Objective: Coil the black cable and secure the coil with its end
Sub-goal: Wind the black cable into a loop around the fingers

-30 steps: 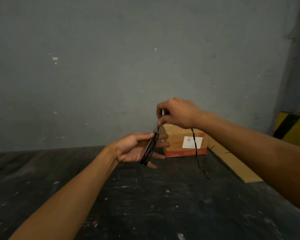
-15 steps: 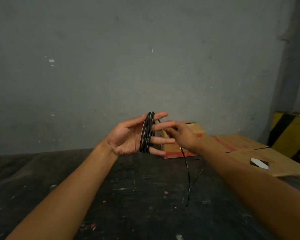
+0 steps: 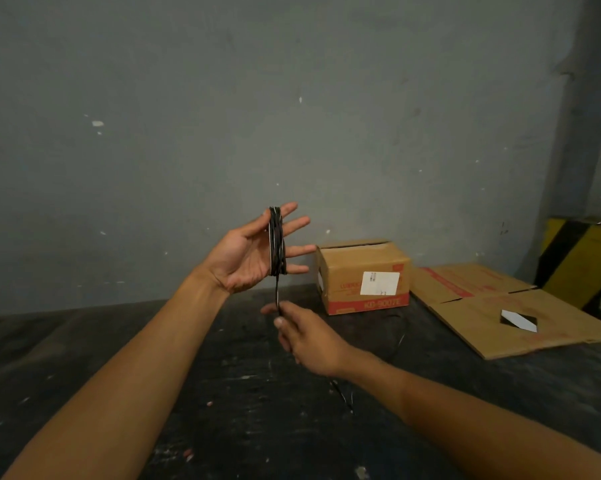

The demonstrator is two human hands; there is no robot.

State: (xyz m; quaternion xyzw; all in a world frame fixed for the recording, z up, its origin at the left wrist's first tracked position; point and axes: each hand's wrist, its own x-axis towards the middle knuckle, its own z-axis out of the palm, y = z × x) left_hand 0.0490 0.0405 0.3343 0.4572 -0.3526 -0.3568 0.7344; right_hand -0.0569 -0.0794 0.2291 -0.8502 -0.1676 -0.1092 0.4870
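Grey wall (image 3: 292, 98) backed a dark, paint-flecked table (image 3: 119, 393) carrying a cardboard box (image 3: 361, 275) and flattened cardboard (image 3: 507, 306). The left hand (image 3: 247, 254) was raised, palm open, fingers straight and spread, with the black cable (image 3: 277, 242) wound as a coil around the four fingers. One strand ran straight down from the coil to the right hand (image 3: 309, 336), whose grip was pinched on it just below; slack trailed onto the table. Judgement: winding was well advanced but the tail remained unsecured. The next turn should be laid snug beside the others under steady tension, leaving enough tail to wrap across the coil.
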